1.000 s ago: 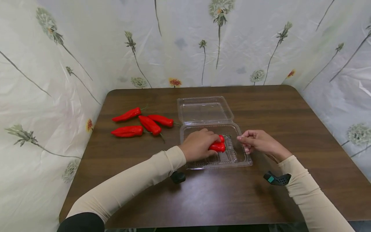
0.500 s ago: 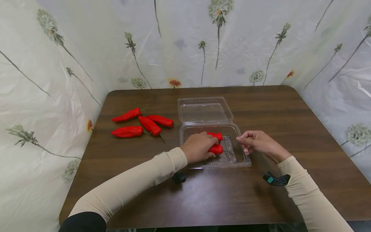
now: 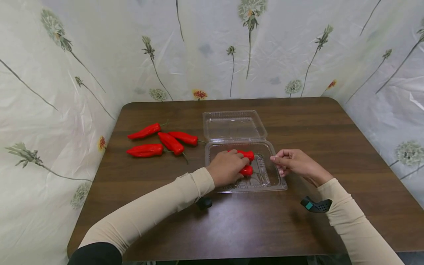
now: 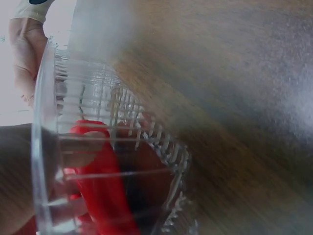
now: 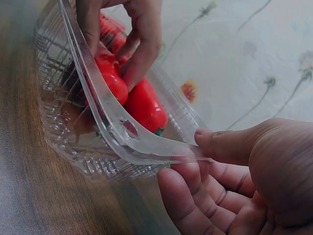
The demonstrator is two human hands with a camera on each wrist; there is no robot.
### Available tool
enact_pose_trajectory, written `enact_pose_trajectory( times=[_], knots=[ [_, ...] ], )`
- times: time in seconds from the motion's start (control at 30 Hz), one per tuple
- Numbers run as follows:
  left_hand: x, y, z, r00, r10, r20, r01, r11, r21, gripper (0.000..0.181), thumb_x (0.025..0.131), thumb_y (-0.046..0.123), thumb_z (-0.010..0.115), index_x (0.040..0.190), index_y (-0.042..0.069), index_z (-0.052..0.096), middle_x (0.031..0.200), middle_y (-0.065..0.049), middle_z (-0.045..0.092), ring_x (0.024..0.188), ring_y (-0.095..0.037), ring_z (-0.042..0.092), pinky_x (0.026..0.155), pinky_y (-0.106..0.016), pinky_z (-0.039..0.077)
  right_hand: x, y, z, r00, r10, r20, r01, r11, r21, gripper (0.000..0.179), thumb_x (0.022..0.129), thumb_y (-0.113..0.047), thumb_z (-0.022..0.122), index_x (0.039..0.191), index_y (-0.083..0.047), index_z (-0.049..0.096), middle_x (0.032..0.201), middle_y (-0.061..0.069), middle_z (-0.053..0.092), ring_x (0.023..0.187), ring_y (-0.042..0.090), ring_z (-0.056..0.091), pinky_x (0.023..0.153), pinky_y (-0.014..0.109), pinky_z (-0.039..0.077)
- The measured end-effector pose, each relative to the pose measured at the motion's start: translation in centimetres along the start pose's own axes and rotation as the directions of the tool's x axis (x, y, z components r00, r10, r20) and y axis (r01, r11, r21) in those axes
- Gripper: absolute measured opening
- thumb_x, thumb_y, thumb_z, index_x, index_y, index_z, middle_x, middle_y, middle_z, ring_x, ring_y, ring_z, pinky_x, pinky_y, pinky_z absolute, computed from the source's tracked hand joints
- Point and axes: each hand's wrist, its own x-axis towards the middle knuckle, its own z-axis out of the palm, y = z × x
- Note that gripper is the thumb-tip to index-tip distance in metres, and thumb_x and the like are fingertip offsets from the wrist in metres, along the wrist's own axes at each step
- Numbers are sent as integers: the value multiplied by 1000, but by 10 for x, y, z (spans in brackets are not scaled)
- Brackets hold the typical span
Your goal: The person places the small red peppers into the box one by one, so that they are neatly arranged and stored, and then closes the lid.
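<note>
A clear plastic clamshell container (image 3: 268, 180) lies on the table, its lid (image 3: 234, 126) folded back to the far side. My left hand (image 3: 226, 167) reaches down into the base and grips a red pepper (image 3: 247, 170), thumb on one side and fingers on the other in the right wrist view. A second red pepper (image 3: 247, 155) lies beside it, farther back, its tip under my fingers. The held pepper (image 4: 106, 188) shows through the ribbed wall in the left wrist view. My right hand (image 5: 234, 181) pinches the container's right rim between thumb and fingers.
Several red peppers with green stems lie left of the container, among them a pepper (image 3: 145, 150) nearest the table's left side. The brown wooden table (image 3: 245, 228) meets a flower-printed sheet (image 3: 212, 55) at the back and sides.
My left hand shifts the near pepper slightly left inside the base, and more of the far pepper shows. The right hand stays on the rim.
</note>
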Motion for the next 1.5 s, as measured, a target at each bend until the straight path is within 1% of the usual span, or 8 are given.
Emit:
enact_pose_trajectory(
  times=[0.13,0.27,0.7,0.9,1.07,1.23,1.33,1.5],
  knots=[
    [-1,-3,-1,1000,-8,6,8,1000,8,39,89,37,77,124,21,68,121,4,69,107,-17,59,84,-31,53,0,-1,0,1000,7,-5,-7,1000,-13,44,98,-34,67,110,8,56,74,7,60,65,16,63,69,39,61],
    [-3,-5,-2,1000,-13,6,13,1000,3,38,89,37,77,123,21,69,118,4,69,106,-17,59,85,-31,53,-1,-2,0,1000,12,-5,-12,1000,-13,44,98,-34,66,110,7,56,74,7,60,65,16,63,70,39,61],
    [-7,-11,0,1000,1,-17,-1,999,-36,35,90,36,76,121,21,69,118,3,69,104,-17,60,81,-31,54,2,3,0,999,24,-21,-25,1000,-20,47,97,-38,68,109,7,56,74,6,60,66,16,64,70,39,61],
    [-9,-14,-2,1000,-10,-10,10,998,-56,38,90,36,75,124,21,68,122,2,69,108,-18,59,85,-32,54,2,4,-1,1000,19,-19,-19,999,-27,47,97,-37,68,109,7,56,75,6,60,66,16,64,71,40,61],
    [-12,-19,-6,1000,-9,-19,8,997,-79,40,90,37,76,126,20,68,122,1,68,107,-17,60,86,-31,54,1,3,-1,1000,18,-20,-18,999,-29,48,97,-38,67,109,7,56,75,6,61,67,16,64,70,40,61],
    [-15,-25,-10,1000,1,-29,-4,993,-115,40,91,37,76,126,19,67,122,1,68,109,-16,60,91,-31,53,0,2,-1,1000,17,-20,-17,1000,-22,47,97,-37,67,108,7,56,74,5,61,66,15,64,69,39,61],
    [-17,-31,-12,1000,9,-22,-12,988,-151,41,92,37,74,127,20,67,122,2,67,108,-14,60,90,-30,53,1,2,-2,1000,17,-17,-17,1000,-18,45,98,-36,67,108,7,56,74,5,61,66,15,64,68,38,61],
    [-24,-44,-20,1000,28,2,-27,964,-263,41,93,37,73,129,19,66,125,3,65,110,-13,60,95,-31,52,2,1,-2,1000,18,-12,-19,1000,-14,44,98,-35,67,109,6,56,75,6,61,66,15,64,68,39,61]
  ],
)
